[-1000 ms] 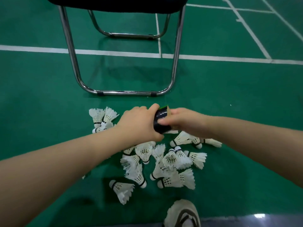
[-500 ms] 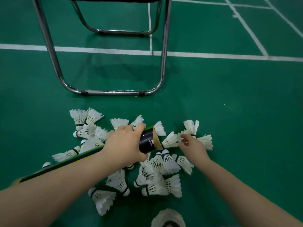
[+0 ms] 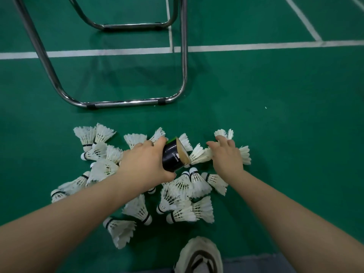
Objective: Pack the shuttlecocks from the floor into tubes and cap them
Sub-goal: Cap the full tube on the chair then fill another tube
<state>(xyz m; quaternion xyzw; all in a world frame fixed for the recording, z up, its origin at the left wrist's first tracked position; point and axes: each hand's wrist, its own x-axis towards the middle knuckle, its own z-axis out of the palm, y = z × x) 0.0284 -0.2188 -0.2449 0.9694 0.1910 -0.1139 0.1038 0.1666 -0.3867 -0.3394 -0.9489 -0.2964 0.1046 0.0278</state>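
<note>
a: many shuttlecocks [image 3: 183,186] lie loose on the green floor [image 3: 275,134], bunched in front of the chair frame [image 3: 122,102]. none looks packed yet, as far as the tube's open end shows.

b: and the tube [image 3: 173,157]?

a: the left hand [image 3: 143,164] is wrapped around it near its open mouth, low over the pile, mouth turned toward the right hand [image 3: 226,156]. i judge that's on purpose: each bird has only a short way to travel.

b: what is the right hand doing?

a: it rests palm down on a shuttlecock [image 3: 201,155] just beside the mouth, fingers [image 3: 213,144] spread and curling. whether it has closed on the bird, i cannot tell; the palm hides the cork.

b: the feathers face the tube?

a: yes, the skirt points at the mouth, so i'd guess it needs turning, cork first.

b: any cap about?

a: none visible. a shoe [image 3: 199,255] sits at the bottom edge, near the pile.
</note>
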